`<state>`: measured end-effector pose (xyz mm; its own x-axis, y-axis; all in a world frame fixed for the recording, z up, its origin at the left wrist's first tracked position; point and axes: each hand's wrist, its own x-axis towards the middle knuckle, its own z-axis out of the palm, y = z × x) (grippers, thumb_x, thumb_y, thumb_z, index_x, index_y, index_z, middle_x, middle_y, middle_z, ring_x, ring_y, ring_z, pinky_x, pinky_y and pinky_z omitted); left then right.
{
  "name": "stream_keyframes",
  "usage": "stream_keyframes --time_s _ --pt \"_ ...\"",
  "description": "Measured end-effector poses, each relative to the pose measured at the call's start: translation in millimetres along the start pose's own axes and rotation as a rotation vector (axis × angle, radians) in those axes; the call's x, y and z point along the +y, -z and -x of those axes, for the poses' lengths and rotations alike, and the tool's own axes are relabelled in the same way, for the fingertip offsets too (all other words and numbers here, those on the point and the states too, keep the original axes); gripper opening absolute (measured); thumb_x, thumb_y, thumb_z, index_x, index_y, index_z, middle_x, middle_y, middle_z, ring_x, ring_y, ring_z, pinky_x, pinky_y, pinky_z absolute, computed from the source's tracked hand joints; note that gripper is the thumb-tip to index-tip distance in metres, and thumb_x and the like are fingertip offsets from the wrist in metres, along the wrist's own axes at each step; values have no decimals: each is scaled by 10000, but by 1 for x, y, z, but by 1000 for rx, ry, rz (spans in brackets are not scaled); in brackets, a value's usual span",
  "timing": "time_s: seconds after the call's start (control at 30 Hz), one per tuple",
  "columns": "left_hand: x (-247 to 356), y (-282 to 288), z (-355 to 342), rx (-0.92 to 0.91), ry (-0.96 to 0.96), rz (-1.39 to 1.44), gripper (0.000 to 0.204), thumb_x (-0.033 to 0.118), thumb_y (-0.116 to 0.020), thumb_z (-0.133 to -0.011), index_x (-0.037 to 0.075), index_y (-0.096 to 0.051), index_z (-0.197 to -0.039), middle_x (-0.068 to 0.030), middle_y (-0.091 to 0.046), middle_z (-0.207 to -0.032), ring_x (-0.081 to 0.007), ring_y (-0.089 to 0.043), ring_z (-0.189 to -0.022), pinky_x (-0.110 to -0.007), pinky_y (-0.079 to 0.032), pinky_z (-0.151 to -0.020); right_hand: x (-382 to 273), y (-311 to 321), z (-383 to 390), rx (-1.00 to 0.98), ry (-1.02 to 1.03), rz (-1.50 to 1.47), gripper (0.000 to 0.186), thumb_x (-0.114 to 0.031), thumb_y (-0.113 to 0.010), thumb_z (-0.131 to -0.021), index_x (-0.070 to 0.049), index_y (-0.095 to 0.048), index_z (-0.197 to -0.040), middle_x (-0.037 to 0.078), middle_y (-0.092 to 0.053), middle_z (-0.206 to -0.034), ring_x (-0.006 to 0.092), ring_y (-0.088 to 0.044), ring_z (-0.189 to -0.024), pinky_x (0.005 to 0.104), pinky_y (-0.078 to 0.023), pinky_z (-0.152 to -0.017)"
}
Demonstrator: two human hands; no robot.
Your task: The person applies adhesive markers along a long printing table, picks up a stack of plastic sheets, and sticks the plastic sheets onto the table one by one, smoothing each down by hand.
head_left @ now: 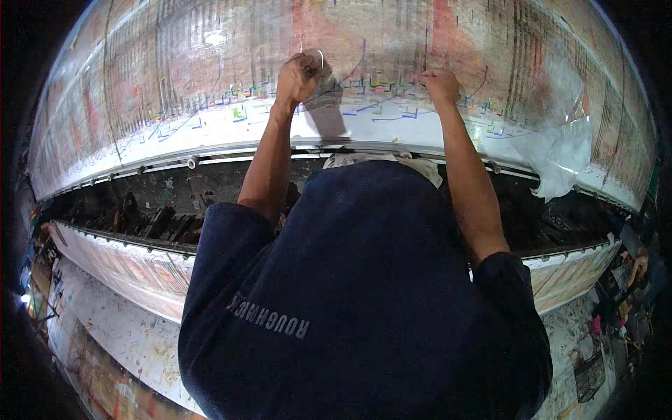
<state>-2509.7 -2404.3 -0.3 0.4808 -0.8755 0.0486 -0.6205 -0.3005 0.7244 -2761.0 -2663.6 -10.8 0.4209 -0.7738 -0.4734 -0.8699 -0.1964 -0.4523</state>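
Observation:
Reaching over a long stained table (392, 42), both my arms are stretched forward. My left hand (297, 78) is closed, its fingers curled beside a thin white curved rim (321, 59). The rest of that thing is hidden by the hand and shadow. To the right, my right hand (442, 85) is low over the table with fingertips pinched together. Whatever may be between those fingertips is too small to make out. Between and around the hands, small blue, green and orange marks (378, 85) line the table near its white border.
A crumpled clear plastic sheet (563, 157) hangs over the table's edge at the right. A metal rail with round knobs (192, 162) runs along that edge. Below lies a dark gap with stacked pieces (157, 220). Another long table (126, 259) stands on the near side.

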Motion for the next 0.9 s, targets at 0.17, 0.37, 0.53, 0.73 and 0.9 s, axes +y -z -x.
stream_keyframes --time_s 0.17,0.37,0.53,0.73,0.9 --pt "-4 -1 2 6 48 73 130 97 -676 -755 21 -675 -860 -171 -665 -892 -375 -633 -865 -430 -517 -785 0 -4 -4 46 94 135 426 -518 -858 -667 -132 -798 -837 125 -749 -874 292 -707 -843 408 -539 -794" --pt "4 -4 5 91 55 38 152 88 -709 -745 37 -689 -886 -161 -672 -883 -360 -641 -865 -416 -520 -778 -7 -3 6 61 -32 95 351 -476 -855 -681 -149 -802 -797 77 -744 -779 258 -708 -779 371 -523 -743" --pt "7 -2 6 37 79 -14 116 95 -705 -759 32 -671 -849 -146 -671 -883 -359 -640 -867 -414 -517 -783 0 -5 5 20 65 95 356 -472 -845 -688 -146 -800 -825 78 -744 -803 261 -703 -804 372 -520 -755" --pt "14 1 7 38 163 -8 179 105 -716 -743 62 -700 -916 -153 -682 -952 -384 -643 -914 -440 -526 -805 -11 3 13 45 15 50 354 -473 -830 -708 -145 -797 -838 78 -741 -795 268 -697 -826 365 -517 -750" --pt "13 -5 4 65 173 19 280 84 -693 -748 51 -668 -1025 -179 -672 -966 -388 -633 -955 -444 -519 -828 -31 13 22 48 -65 70 351 -465 -827 -709 -119 -782 -747 84 -724 -741 270 -695 -788 423 -510 -777"
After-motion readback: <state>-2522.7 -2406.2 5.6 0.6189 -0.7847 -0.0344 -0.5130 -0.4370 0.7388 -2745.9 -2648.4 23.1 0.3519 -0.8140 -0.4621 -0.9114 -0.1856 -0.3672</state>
